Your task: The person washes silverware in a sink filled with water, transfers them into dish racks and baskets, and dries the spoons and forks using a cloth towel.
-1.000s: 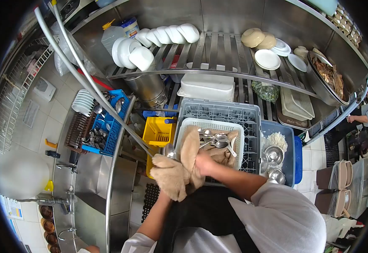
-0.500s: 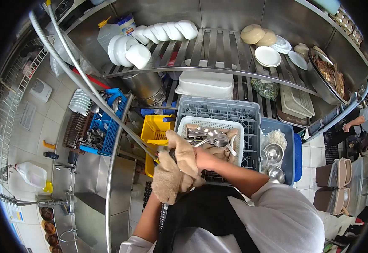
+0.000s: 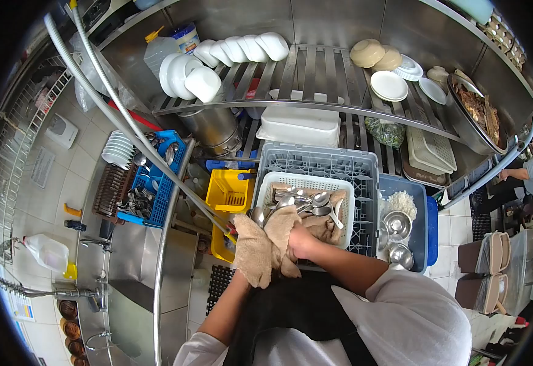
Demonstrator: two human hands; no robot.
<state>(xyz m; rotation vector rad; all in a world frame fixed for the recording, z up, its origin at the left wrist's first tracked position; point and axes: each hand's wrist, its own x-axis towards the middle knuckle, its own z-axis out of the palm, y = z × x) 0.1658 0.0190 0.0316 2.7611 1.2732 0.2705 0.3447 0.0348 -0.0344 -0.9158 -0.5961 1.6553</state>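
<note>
A tan cloth [image 3: 254, 253] wraps my left hand, hiding its fingers. My right hand [image 3: 303, 242] is closed on another part of the cloth, close beside the left. The bowl of a spoon [image 3: 257, 215] shows just above the cloth between the hands; its handle is hidden, so I cannot tell which hand grips it. Beyond the hands, a white perforated basket [image 3: 348, 210] holds several metal spoons [image 3: 320, 199], a white spoon [image 3: 336, 219] and more tan cloth [image 3: 321, 230]. The basket sits on a grey dish rack [image 3: 364, 165].
At left is a yellow basket [image 3: 208, 198] and a blue cutlery basket [image 3: 178, 143] by the steel sink [image 3: 135, 268]. A grey-blue tub [image 3: 422, 207] at right holds metal bowls [image 3: 397, 224]. Overhead, a slatted shelf [image 3: 303, 76] carries white bowls. Another person [image 3: 525, 174] stands far right.
Both hands, with the cloth, have drawn together and lowered slightly toward my apron. A spoon's bowl now shows clearly above the cloth, which hangs differently around the hands.
</note>
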